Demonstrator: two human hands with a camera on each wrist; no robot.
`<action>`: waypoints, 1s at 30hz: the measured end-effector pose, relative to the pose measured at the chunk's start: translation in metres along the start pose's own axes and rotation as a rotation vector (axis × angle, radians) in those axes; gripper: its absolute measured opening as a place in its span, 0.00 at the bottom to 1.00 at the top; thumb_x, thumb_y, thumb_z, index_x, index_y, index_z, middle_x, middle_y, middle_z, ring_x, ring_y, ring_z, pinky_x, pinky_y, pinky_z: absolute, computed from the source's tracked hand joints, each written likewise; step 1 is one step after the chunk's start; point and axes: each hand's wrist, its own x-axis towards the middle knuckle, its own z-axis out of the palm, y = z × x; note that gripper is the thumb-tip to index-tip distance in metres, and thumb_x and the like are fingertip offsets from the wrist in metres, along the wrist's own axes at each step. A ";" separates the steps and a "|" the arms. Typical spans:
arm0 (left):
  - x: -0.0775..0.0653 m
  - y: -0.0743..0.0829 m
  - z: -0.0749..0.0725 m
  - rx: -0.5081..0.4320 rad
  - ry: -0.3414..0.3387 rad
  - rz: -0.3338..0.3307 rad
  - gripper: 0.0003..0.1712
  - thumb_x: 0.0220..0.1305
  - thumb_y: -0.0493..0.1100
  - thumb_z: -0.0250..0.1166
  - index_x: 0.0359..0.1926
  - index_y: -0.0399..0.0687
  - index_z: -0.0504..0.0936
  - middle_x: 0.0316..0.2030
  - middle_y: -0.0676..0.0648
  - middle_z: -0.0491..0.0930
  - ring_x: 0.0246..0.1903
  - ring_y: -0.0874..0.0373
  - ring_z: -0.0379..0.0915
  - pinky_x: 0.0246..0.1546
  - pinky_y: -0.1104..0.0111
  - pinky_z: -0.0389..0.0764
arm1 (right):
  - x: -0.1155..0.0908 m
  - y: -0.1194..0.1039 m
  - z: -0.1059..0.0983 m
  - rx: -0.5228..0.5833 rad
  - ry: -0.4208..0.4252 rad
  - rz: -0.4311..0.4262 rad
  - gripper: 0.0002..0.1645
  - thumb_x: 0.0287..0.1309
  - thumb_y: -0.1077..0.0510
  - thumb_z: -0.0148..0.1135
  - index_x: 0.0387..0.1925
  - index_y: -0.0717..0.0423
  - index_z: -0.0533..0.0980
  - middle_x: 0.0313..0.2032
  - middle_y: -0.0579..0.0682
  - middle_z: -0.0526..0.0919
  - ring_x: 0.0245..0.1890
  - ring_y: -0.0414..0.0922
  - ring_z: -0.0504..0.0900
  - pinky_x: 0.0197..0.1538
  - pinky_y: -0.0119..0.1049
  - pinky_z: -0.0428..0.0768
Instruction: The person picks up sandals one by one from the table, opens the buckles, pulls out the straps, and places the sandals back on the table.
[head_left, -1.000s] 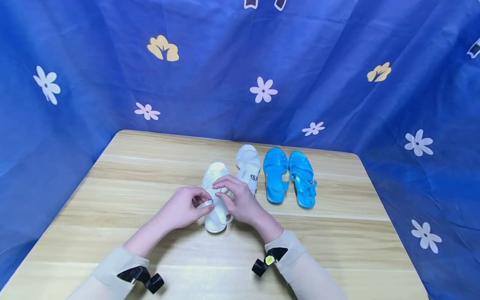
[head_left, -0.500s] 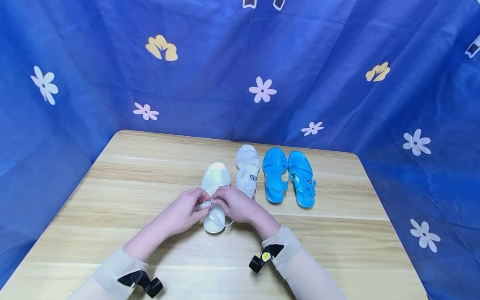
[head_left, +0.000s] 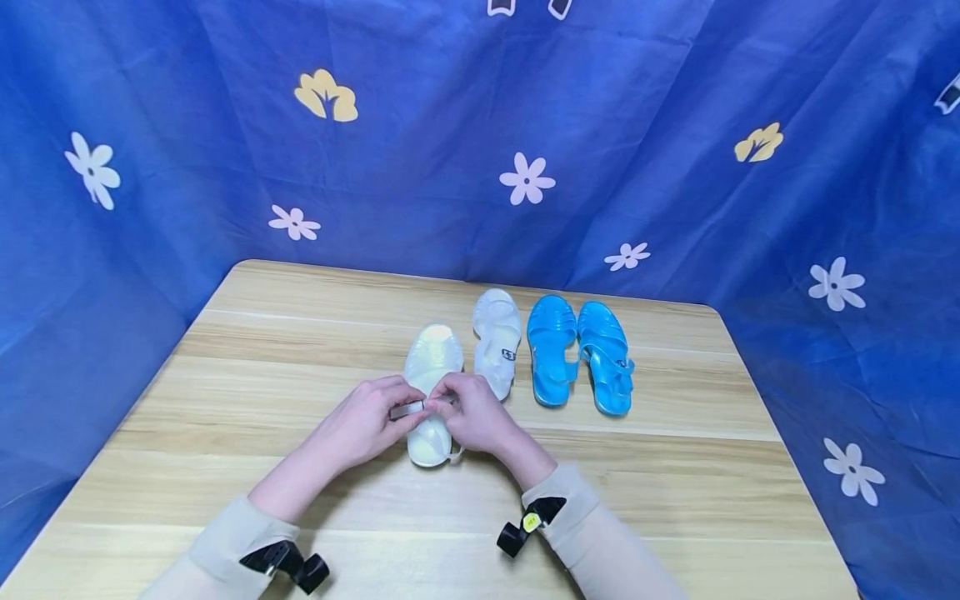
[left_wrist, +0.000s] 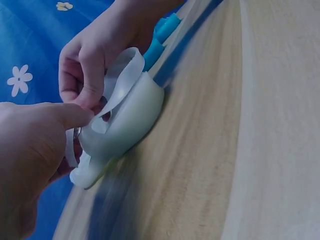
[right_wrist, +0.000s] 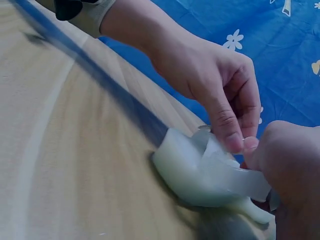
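A white jelly sandal (head_left: 433, 354) lies on the table, toe away from me, with both hands meeting over its middle. My left hand (head_left: 373, 418) pinches the sandal's ankle strap near its small buckle (left_wrist: 77, 133). Fingertips of my right hand (head_left: 480, 414) pinch at the same spot, thumb against thumb. In the right wrist view the strap (right_wrist: 240, 181) loops from the heel toward the right hand's fingers. The fingers partly hide the buckle and the strap's tip. Just right of it lies the other white sandal (head_left: 497, 321), a dark mark on its insole.
Two blue jelly sandals, one left (head_left: 551, 333) and one right (head_left: 603, 342), stand side by side beyond the right hand. The wooden table (head_left: 225, 400) ends at a blue curtain (head_left: 420, 167) with flower prints. Black wrist cameras sit on both sleeves.
My right hand's spread fingers have come left and closed together at the buckle, meeting the left hand. The left hand and all sandals stay nearly in place.
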 end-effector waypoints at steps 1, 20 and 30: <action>0.000 -0.001 0.000 0.000 0.008 0.013 0.08 0.66 0.43 0.77 0.44 0.48 0.91 0.38 0.54 0.87 0.33 0.62 0.80 0.35 0.64 0.85 | -0.001 0.001 0.001 0.015 0.022 0.006 0.03 0.68 0.62 0.71 0.36 0.54 0.84 0.34 0.41 0.85 0.36 0.35 0.80 0.42 0.30 0.80; -0.005 -0.015 0.005 -0.170 0.107 0.116 0.11 0.64 0.36 0.76 0.48 0.44 0.92 0.45 0.49 0.89 0.42 0.57 0.87 0.43 0.72 0.86 | -0.009 0.006 0.019 0.557 0.129 0.191 0.05 0.75 0.69 0.57 0.40 0.66 0.78 0.33 0.49 0.82 0.33 0.40 0.79 0.37 0.28 0.78; -0.009 -0.018 0.005 -0.196 0.078 0.090 0.12 0.64 0.34 0.76 0.48 0.43 0.91 0.46 0.49 0.88 0.42 0.58 0.86 0.42 0.73 0.85 | -0.007 0.010 0.013 0.523 -0.006 0.134 0.10 0.76 0.61 0.61 0.44 0.67 0.81 0.39 0.51 0.87 0.44 0.42 0.83 0.50 0.31 0.81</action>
